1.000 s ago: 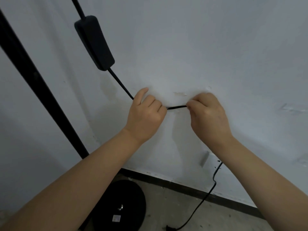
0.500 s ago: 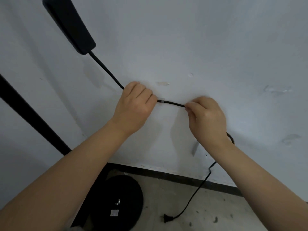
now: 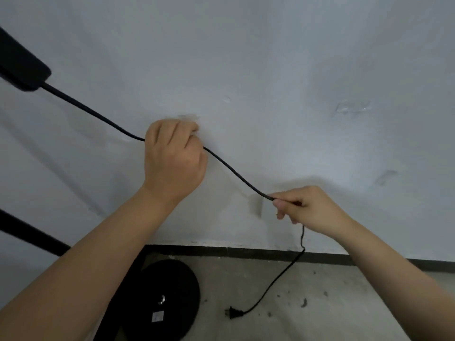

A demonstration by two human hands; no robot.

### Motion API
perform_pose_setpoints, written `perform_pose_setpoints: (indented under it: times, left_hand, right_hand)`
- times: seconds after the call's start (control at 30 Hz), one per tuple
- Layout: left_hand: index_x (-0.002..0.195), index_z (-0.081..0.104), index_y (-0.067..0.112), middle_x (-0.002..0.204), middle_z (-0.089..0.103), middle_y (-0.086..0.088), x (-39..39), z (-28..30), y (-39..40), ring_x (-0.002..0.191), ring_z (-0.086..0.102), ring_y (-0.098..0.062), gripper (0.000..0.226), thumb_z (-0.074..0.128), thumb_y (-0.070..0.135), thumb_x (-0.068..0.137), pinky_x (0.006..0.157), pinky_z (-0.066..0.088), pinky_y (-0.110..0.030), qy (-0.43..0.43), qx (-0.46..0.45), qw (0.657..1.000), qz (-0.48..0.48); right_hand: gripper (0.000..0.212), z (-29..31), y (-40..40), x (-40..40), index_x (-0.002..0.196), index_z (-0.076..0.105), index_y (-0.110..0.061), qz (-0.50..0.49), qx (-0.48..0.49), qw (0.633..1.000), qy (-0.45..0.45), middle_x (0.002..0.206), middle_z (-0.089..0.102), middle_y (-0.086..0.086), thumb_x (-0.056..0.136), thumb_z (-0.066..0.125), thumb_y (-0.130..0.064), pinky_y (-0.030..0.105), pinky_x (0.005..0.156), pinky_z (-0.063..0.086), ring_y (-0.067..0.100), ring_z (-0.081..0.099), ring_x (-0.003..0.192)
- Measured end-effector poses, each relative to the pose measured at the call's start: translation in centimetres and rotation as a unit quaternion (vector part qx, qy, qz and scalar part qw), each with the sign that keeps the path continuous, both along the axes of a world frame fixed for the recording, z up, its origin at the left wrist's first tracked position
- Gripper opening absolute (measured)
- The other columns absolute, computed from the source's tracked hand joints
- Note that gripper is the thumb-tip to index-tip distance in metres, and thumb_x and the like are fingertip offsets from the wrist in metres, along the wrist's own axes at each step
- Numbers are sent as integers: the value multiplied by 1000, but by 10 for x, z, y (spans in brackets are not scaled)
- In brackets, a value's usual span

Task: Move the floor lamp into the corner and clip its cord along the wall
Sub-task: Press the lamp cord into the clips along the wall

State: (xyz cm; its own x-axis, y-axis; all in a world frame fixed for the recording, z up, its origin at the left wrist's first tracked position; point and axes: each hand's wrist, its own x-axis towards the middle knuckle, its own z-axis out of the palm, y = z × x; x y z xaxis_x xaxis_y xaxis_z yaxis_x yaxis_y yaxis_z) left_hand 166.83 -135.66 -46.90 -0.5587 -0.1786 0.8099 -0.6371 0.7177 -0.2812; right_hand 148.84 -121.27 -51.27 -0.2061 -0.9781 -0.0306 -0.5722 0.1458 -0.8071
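Note:
The lamp's black cord (image 3: 234,172) runs from the inline switch (image 3: 22,67) at the upper left down across the white wall. My left hand (image 3: 173,156) is closed around the cord and pressed against the wall, hiding whatever lies under its fingers. Lower right, my right hand (image 3: 307,205) pinches the cord beside a small white clip (image 3: 256,205) on the wall. Below that hand the cord drops to the floor and ends in a plug (image 3: 232,312). The lamp's round black base (image 3: 167,299) and pole (image 3: 29,232) stand at the lower left.
A dark skirting strip (image 3: 246,251) runs along the foot of the wall. The concrete floor (image 3: 320,303) is speckled with small bits of debris. Scuffed tape marks (image 3: 352,107) dot the wall at the upper right.
My right hand slid down and right along the cord toward the lower clip. The stretch between my hands lengthened and now slopes down. The left hand kept its grip.

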Motion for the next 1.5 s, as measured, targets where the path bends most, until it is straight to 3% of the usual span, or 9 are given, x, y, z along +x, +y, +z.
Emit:
perform_pose_setpoints:
  times: [0.2,0.3,0.4,0.57,0.77,0.97,1.1,1.37,1.5]
  left_hand:
    - [64,59,0,74,68,-22,-17,10,17,66,62,-35,6,62,5,65,65,26,-37,-33,56,992,104]
    - [66,63,-1,62,65,-20,-33,10,35,56,61,-33,15,49,5,69,59,39,-37,-89,84,991,-55]
    - [78,69,-6,64,69,-20,-59,8,53,57,64,-31,29,42,1,68,56,55,-32,-145,139,963,-180]
    - [60,68,0,49,63,-14,-97,13,74,44,59,-25,14,77,-9,54,38,49,-24,-137,148,963,-177]
    - [60,66,-2,46,62,-16,-120,30,79,43,60,-28,16,80,-5,53,36,48,-25,-105,161,972,-135]
    - [78,59,-6,60,67,-26,-127,50,81,52,61,-41,13,67,4,78,46,48,-38,-34,258,961,-95]
    - [90,57,0,81,68,-22,-133,55,77,71,61,-40,12,56,11,88,54,41,-36,-47,266,960,-77]
    - [70,65,2,55,66,-14,-133,72,85,42,60,-29,33,81,-12,44,40,28,-18,-109,138,983,-50]
    - [74,69,-2,61,67,-18,-137,70,91,48,63,-30,39,75,-19,39,34,47,-25,-126,116,980,-97]
  right_hand:
    - [23,41,21,-42,89,72,-22,19,-2,1000,25,52,54,-10,88,53,-9,2,46,39,3,51,46]
    - [35,47,24,-50,68,64,-37,3,-14,1000,7,50,54,-11,86,55,-8,3,43,42,1,51,39]
    - [21,54,24,-66,67,65,-21,-64,-36,996,-51,38,58,-13,82,61,-6,5,36,39,0,46,30]
    - [33,68,33,-77,56,59,-26,-81,-63,994,-45,42,63,-16,77,64,-1,6,35,38,0,43,30]
    - [17,89,40,-82,61,60,-20,-175,-119,960,182,59,57,-12,76,69,-17,1,49,38,0,52,51]
    - [9,111,28,-68,76,67,-4,-176,-222,900,330,78,68,17,79,64,-11,37,67,47,32,59,74]
    - [12,117,27,-71,82,67,-7,-167,-190,897,362,84,66,14,84,59,-16,34,68,44,31,58,82]
    - [11,126,26,-91,80,69,-6,-133,-241,880,387,80,67,14,83,59,-10,32,64,42,32,59,76]
    - [6,106,37,-105,70,70,1,-179,-372,858,305,67,62,22,73,65,4,9,57,35,21,50,57]
